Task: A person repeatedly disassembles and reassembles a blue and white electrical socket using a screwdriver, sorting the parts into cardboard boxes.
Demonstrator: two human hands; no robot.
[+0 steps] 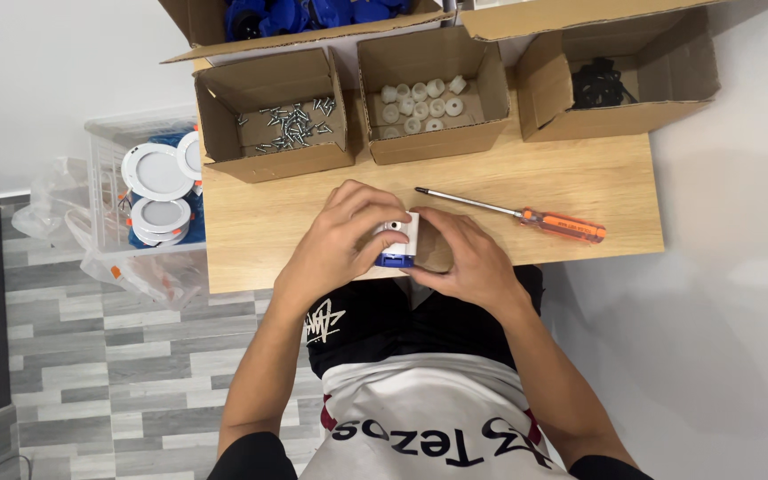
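Hands (340, 240) (468, 258) cup white-and-blue fitting (399, 238), axis unclear.

The room is evenly and brightly lit, soft white light coming from above. The pale wooden tabletop (580, 178) shows no glare, and the long orange-handled screwdriver (526, 215) lies in only a thin, faint shadow. A broad, soft shadow spreads over the white floor to the right of the table. The open brown cardboard boxes (428, 93) are darker inside. Focus is sharp in the middle; the grey plank floor (91, 391) bends slightly near the left edge.
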